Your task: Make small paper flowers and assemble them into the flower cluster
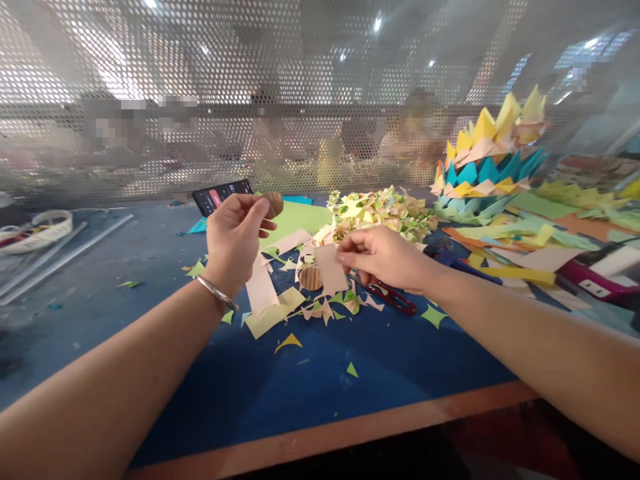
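Observation:
Pinched between the thumb and fingers of my left hand [236, 230] is a small round of brown corrugated cardboard [273, 205], raised above the table. My right hand [383, 257] grips the edge of a pale pink paper strip [330, 268], holding it upright over the scraps. A second cardboard disc [311, 279] lies just left of that strip. Pink paper [262, 287] and a pale yellow piece [275, 313] rest on the blue table below my hands. Under my right wrist lies a dark red tool [395, 298], partly hidden.
A heap of paper cuttings [385, 210] sits behind my right hand. A tiered paper crown shape [493, 160] stands at the right, near paper strips [525, 233] and a purple stapler-like object [595, 280]. A phone [225, 193] leans by a perforated screen [300, 133]. Glue sticks [70, 257] lie left.

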Motion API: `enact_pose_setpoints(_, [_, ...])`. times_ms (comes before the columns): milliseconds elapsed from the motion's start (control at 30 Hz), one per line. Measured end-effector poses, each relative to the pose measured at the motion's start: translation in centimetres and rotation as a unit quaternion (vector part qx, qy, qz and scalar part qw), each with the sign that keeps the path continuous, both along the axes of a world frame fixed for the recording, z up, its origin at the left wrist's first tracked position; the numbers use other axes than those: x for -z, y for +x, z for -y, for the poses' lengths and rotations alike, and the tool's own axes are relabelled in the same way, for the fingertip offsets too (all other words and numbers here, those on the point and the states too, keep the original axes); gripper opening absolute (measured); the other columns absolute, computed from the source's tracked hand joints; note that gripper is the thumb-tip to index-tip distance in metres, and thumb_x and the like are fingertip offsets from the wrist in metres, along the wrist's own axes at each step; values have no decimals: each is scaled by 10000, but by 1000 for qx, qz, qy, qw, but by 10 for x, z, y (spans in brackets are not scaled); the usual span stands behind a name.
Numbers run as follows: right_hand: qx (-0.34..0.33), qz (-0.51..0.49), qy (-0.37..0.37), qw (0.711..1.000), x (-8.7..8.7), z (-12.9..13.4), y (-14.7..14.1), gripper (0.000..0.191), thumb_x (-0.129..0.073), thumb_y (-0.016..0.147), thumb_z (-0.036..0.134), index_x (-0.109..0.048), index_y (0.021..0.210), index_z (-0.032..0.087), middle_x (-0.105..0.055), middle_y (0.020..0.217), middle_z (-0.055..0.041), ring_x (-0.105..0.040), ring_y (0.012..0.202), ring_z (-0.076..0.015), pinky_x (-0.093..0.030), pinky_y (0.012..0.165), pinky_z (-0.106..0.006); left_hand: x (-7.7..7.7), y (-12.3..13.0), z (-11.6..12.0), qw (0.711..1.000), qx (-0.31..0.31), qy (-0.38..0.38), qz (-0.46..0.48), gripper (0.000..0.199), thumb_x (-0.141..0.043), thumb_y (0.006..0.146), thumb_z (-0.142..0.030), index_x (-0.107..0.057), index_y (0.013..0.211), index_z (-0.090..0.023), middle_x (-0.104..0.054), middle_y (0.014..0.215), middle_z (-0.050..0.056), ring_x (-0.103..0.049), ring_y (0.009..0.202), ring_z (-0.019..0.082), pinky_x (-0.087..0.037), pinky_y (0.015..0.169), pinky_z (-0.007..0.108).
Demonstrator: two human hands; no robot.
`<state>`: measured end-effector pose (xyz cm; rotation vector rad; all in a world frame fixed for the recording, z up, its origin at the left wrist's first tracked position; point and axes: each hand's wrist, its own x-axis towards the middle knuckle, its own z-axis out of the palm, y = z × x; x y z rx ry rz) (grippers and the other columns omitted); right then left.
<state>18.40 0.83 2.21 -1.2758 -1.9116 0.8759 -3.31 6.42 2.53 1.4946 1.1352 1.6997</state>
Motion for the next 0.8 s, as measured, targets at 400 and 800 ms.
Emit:
enact_pose_setpoints(400, [-46,366,194,909,-1,-103,-69,355,-615,813,163,-671,1161,122,-661,1230,-162,-560,1143,-293,-403,871,-361,11,6,5,998,-2,67,-14,73,-603,861,-222,-550,810,-217,-648,741,-17,-635,616,113,-503,564,251])
enact_pose_setpoints(800, [-107,431,161,881,-2,-135,-86,187,-669,783,164,-750,946,120,-731,867,-94,-609,853,-214,-389,825,-315,20,-2,-9,993,-61,92,-46,68,-582,846,-271,-552,816,-217,-635,773,8,-613,732,147,-496,680,276])
